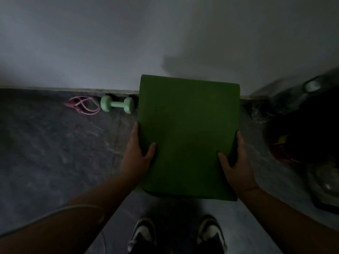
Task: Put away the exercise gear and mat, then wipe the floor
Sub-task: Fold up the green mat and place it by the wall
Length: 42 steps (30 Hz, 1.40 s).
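Dim light here, and both hands are on the green mat [189, 136], which is folded or rolled into a thick slab and held up in front of the body, above the floor [45, 153]. The left hand [136, 158] grips its left edge, thumb lying across the front face and fingers wrapped behind. The right hand [236, 165] mirrors that on the right edge, thumb on the front, fingers round the side. The mat's far end reaches up in front of the wall [110, 43]; its near end hangs over the shoes [145, 233], which point forward on the lighter patch of floor.

Off to the left, down by the base of the wall, a mint dumbbell [117, 104] lies on its side, just beside the mat's left edge as seen from here. Further left, close to the dumbbell, a pink rope [83, 105] lies in loose loops on the floor. Dark clutter [308, 129] crowds the right side, too blurred and shadowed to make out.
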### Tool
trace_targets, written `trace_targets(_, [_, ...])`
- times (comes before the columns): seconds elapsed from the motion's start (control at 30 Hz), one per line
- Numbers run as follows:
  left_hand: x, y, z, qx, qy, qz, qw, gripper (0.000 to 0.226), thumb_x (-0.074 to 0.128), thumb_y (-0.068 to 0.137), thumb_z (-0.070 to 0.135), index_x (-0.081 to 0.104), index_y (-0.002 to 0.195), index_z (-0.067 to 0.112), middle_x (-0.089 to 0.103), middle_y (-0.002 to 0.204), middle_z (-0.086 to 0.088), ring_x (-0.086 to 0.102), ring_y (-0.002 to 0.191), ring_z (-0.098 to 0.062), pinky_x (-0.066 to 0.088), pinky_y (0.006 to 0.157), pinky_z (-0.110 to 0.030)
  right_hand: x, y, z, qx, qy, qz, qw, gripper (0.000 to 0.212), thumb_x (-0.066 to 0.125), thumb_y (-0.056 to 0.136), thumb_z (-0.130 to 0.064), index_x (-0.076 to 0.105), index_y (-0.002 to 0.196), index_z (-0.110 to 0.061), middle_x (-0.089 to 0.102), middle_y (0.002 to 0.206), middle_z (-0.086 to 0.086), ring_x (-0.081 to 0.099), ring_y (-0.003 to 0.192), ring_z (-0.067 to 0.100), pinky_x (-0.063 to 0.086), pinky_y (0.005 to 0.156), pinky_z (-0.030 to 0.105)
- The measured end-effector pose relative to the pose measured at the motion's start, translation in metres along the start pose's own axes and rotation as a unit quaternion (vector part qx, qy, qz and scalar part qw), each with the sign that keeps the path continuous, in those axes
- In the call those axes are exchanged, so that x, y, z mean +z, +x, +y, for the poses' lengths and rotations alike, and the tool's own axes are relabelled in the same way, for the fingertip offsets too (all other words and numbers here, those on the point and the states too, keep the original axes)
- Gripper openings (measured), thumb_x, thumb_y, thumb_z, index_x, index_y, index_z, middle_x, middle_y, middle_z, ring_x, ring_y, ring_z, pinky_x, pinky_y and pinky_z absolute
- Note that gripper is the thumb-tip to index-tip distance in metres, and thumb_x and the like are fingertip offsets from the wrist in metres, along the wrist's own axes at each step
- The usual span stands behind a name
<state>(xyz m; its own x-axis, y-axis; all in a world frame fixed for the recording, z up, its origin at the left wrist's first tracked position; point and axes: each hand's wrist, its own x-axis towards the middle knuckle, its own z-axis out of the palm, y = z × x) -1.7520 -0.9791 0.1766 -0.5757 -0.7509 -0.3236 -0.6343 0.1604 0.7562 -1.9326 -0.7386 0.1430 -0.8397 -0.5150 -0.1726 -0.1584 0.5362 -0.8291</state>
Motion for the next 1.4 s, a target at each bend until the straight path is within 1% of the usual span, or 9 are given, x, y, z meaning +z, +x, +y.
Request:
trace_targets(0.23, [0.09, 0.093, -0.125, 0.005, 0.012, -0.004, 1.0, 0.089, 0.063, 0.091, 0.037, 0.002, 0.156, 0.031, 0.024, 0.161, -0.002, 0.03, 0.143, -0.019, 0.026, 0.112, -0.032, 0.1, 0.074, 0.139, -0.044, -0.033, 0.016, 0.998, 0.079, 0.054, 0.086, -0.058, 0.007, 0.15, -0.05, 0.025, 0.161, -0.001, 0.025, 0.147, 0.017, 0.028, 0.117, 0.051])
trace_targets(0.37, [0.113, 0.118, -0.16, -0.022, 0.0, -0.016, 1.0, 0.09, 0.064, 0.091, 0.037, 0.001, 0.155, 0.033, 0.024, 0.161, -0.003, 0.031, 0.143, -0.021, 0.028, 0.115, -0.036, 0.131, 0.092, 0.177, -0.059, -0.086, 0.041, 0.994, 0.08, 0.05, 0.087, -0.059, 0.017, 0.154, -0.033, 0.028, 0.159, 0.005, 0.026, 0.147, 0.022, 0.026, 0.117, 0.052])
trace_targets(0.67, [0.117, 0.141, -0.167, -0.065, 0.032, -0.056, 0.996, 0.088, 0.062, 0.092, 0.04, 0.001, 0.156, 0.032, 0.026, 0.16, -0.007, 0.036, 0.14, -0.026, 0.032, 0.112, -0.04, 0.152, 0.107, 0.187, 0.007, -0.202, 0.012, 0.979, 0.086, 0.038, 0.086, -0.07, 0.008, 0.156, -0.03, 0.021, 0.162, 0.011, 0.023, 0.147, 0.03, 0.024, 0.117, 0.051])
trace_targets(0.83, [0.117, 0.154, -0.177, -0.066, 0.039, -0.043, 0.996, 0.087, 0.063, 0.091, 0.041, 0.004, 0.155, 0.033, 0.03, 0.157, -0.008, 0.04, 0.137, -0.027, 0.036, 0.109, -0.041, 0.161, 0.112, 0.185, 0.002, -0.262, 0.016, 0.965, 0.085, 0.054, 0.09, -0.053, 0.011, 0.156, -0.023, 0.023, 0.159, 0.019, 0.026, 0.144, 0.037, 0.025, 0.116, 0.053])
trace_targets(0.93, [0.118, 0.15, -0.177, -0.06, 0.098, -0.036, 0.993, 0.088, 0.06, 0.091, 0.047, 0.0, 0.155, 0.032, 0.026, 0.157, -0.012, 0.035, 0.14, -0.029, 0.035, 0.11, -0.046, 0.164, 0.109, 0.178, -0.017, -0.344, 0.015, 0.939, 0.084, 0.048, 0.091, -0.055, 0.013, 0.155, -0.014, 0.03, 0.153, 0.028, 0.034, 0.138, 0.044, 0.029, 0.113, 0.056])
trace_targets(1.07, [0.119, 0.142, -0.175, 0.079, 0.303, 0.014, 0.95, 0.078, 0.052, 0.092, 0.045, 0.007, 0.154, 0.03, 0.015, 0.159, -0.013, 0.015, 0.146, -0.036, 0.022, 0.114, -0.055, 0.162, 0.105, 0.158, -0.033, -0.434, 0.014, 0.9, 0.076, 0.043, 0.091, -0.047, 0.029, 0.149, -0.001, 0.04, 0.145, 0.027, 0.044, 0.124, 0.045, 0.039, 0.1, 0.054])
trace_targets(1.2, [0.133, 0.133, -0.181, 0.299, 0.373, -0.069, 0.876, 0.053, 0.043, 0.087, 0.035, 0.042, 0.138, 0.022, 0.05, 0.142, -0.014, 0.035, 0.136, -0.032, 0.038, 0.107, -0.055, 0.152, 0.104, 0.15, -0.203, -0.483, -0.036, 0.851, 0.057, 0.047, 0.088, -0.029, 0.047, 0.14, -0.006, 0.045, 0.142, 0.025, 0.047, 0.122, 0.044, 0.042, 0.099, 0.054])
trace_targets(1.27, [0.143, 0.12, -0.179, 0.281, 0.386, -0.111, 0.871, 0.056, 0.039, 0.091, 0.046, 0.041, 0.141, 0.023, 0.051, 0.144, -0.01, 0.038, 0.139, -0.032, 0.033, 0.112, -0.055, 0.154, 0.095, 0.143, -0.224, -0.501, -0.068, 0.833, 0.056, 0.045, 0.089, -0.029, 0.048, 0.14, -0.006, 0.045, 0.142, 0.029, 0.046, 0.126, 0.048, 0.041, 0.101, 0.059])
trace_targets(1.4, [0.159, 0.091, -0.184, 0.254, 0.441, -0.131, 0.851, 0.079, 0.024, 0.086, 0.075, 0.007, 0.155, 0.04, 0.009, 0.163, -0.017, 0.005, 0.149, -0.043, 0.004, 0.111, -0.071, 0.159, 0.058, 0.143, -0.208, -0.528, -0.156, 0.809, 0.079, 0.035, 0.091, -0.061, 0.026, 0.154, -0.016, 0.022, 0.156, 0.03, 0.019, 0.143, 0.049, 0.014, 0.115, 0.064])
